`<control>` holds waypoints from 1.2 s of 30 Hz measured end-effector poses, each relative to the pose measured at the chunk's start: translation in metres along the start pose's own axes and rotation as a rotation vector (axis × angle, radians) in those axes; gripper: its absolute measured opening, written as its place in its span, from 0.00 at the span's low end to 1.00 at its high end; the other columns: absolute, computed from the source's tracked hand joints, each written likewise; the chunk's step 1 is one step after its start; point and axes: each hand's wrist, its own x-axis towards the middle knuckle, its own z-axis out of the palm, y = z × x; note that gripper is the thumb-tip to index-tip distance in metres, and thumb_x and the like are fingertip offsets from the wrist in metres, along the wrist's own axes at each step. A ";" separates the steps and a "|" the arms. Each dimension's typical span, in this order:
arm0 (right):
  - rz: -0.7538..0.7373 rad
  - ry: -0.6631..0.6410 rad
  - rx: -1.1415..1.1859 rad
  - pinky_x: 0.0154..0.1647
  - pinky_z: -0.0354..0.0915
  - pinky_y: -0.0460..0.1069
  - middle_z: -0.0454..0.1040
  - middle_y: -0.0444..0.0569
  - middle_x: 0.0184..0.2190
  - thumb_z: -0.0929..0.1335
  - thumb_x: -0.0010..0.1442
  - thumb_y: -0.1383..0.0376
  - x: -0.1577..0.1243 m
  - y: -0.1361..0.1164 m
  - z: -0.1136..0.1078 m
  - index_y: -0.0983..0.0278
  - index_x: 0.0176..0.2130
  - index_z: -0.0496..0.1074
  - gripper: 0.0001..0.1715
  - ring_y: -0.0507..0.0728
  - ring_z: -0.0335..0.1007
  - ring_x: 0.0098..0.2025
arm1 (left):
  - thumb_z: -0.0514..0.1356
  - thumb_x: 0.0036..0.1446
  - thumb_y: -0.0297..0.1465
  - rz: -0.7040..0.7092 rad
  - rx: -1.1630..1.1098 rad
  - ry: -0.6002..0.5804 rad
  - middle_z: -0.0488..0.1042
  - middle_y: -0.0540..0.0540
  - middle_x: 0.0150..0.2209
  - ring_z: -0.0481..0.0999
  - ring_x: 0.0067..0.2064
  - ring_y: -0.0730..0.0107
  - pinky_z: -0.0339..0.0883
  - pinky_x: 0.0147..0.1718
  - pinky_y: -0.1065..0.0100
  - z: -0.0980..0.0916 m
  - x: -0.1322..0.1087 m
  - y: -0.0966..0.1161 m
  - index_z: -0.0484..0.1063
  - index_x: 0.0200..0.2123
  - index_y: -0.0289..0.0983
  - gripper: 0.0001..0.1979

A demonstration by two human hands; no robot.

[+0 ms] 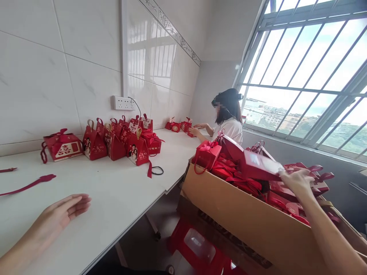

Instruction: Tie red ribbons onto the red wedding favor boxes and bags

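Note:
My left hand hovers over the white table with loosely curved fingers and nothing in them. Over the big cardboard box on the right, my right hand grips one end of a red gift box, which is tilted and slightly blurred. Many more red gift boxes with ribbons fill the cardboard box below it. Along the wall stands a group of red gift boxes, some with white lettering and a couple's picture. Nearest my left hand lies a dark red ribbon.
A black loop lies beside the grouped boxes. Farther along the table, a co-worker handles small red boxes. Below the table edge is a red plastic stool. A socket strip and a barred window are behind.

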 end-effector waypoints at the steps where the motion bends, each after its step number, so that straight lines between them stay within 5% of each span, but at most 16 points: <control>1: 0.025 -0.023 -0.059 0.20 0.54 0.57 0.64 0.57 0.21 0.75 0.38 0.63 -0.010 -0.004 -0.002 0.56 0.14 0.47 0.31 0.71 0.72 0.31 | 0.56 0.51 0.21 0.007 0.005 0.005 0.78 0.52 0.25 0.76 0.28 0.74 0.75 0.27 0.78 0.001 0.000 0.000 0.75 0.20 0.38 0.12; 4: -0.008 -0.216 -0.333 0.28 0.60 0.61 0.65 0.74 0.39 0.70 0.47 0.60 -0.033 -0.032 -0.011 0.65 0.28 0.67 0.11 0.80 0.65 0.48 | 0.56 0.50 0.21 0.009 0.015 -0.005 0.78 0.52 0.25 0.76 0.30 0.73 0.75 0.29 0.78 0.001 0.003 -0.002 0.75 0.21 0.38 0.12; 7: -0.260 -0.306 -0.236 0.36 0.65 0.61 0.63 0.72 0.45 0.64 0.54 0.59 -0.048 -0.078 -0.013 0.68 0.39 0.69 0.16 0.75 0.62 0.52 | 0.59 0.47 0.20 0.062 0.029 -0.034 0.78 0.50 0.25 0.76 0.31 0.73 0.74 0.31 0.76 -0.001 0.006 -0.005 0.74 0.23 0.36 0.08; 10: -0.514 -0.335 0.085 0.33 0.68 0.55 0.66 0.61 0.44 0.65 0.55 0.62 -0.077 -0.135 -0.004 0.63 0.35 0.69 0.08 0.60 0.70 0.34 | 0.62 0.46 0.24 0.167 0.073 -0.113 0.76 0.47 0.26 0.76 0.29 0.72 0.72 0.32 0.72 0.000 0.002 -0.009 0.74 0.26 0.33 0.01; 15: -1.082 -0.661 0.798 0.28 0.69 0.47 0.70 0.53 0.38 0.64 0.57 0.70 -0.169 -0.229 0.026 0.60 0.35 0.67 0.06 0.53 0.71 0.30 | 0.58 0.48 0.29 0.310 0.153 0.021 0.74 0.43 0.26 0.73 0.25 0.71 0.68 0.27 0.69 0.003 -0.001 -0.015 0.71 0.25 0.32 0.05; 18: -1.245 -0.871 1.183 0.29 0.69 0.47 0.71 0.51 0.34 0.63 0.57 0.72 -0.229 -0.287 0.050 0.61 0.35 0.67 0.07 0.52 0.71 0.30 | 0.56 0.50 0.30 0.466 0.235 0.188 0.75 0.42 0.32 0.75 0.31 0.67 0.68 0.30 0.67 -0.009 0.006 -0.010 0.71 0.29 0.33 0.06; 23: -0.946 -1.201 1.492 0.27 0.66 0.48 0.69 0.50 0.29 0.62 0.58 0.68 -0.313 -0.388 0.095 0.62 0.29 0.65 0.07 0.52 0.65 0.27 | 0.55 0.55 0.33 0.766 0.369 0.726 0.65 0.38 0.53 0.65 0.56 0.62 0.61 0.52 0.63 -0.064 0.007 0.012 0.61 0.45 0.38 0.13; 28: -0.651 -1.327 1.466 0.28 0.65 0.49 0.68 0.49 0.31 0.60 0.58 0.65 -0.367 -0.447 0.121 0.62 0.27 0.64 0.09 0.52 0.65 0.28 | 0.58 0.53 0.35 0.779 0.436 1.251 0.45 0.29 0.62 0.42 0.66 0.47 0.42 0.59 0.46 -0.119 0.009 0.018 0.45 0.55 0.37 0.31; 31: -0.567 -1.386 1.453 0.29 0.65 0.49 0.68 0.49 0.31 0.60 0.58 0.64 -0.383 -0.453 0.124 0.62 0.27 0.64 0.10 0.53 0.66 0.29 | 0.63 0.48 0.39 0.728 0.485 1.363 0.41 0.24 0.62 0.40 0.65 0.36 0.40 0.56 0.38 -0.134 0.020 0.016 0.39 0.58 0.37 0.42; 36: -0.535 -1.507 1.459 0.31 0.65 0.50 0.67 0.48 0.32 0.61 0.56 0.65 -0.386 -0.449 0.124 0.62 0.27 0.65 0.07 0.52 0.66 0.29 | 0.68 0.40 0.39 0.700 0.595 1.354 0.39 0.27 0.64 0.39 0.66 0.39 0.39 0.57 0.42 -0.139 0.047 0.021 0.37 0.59 0.40 0.50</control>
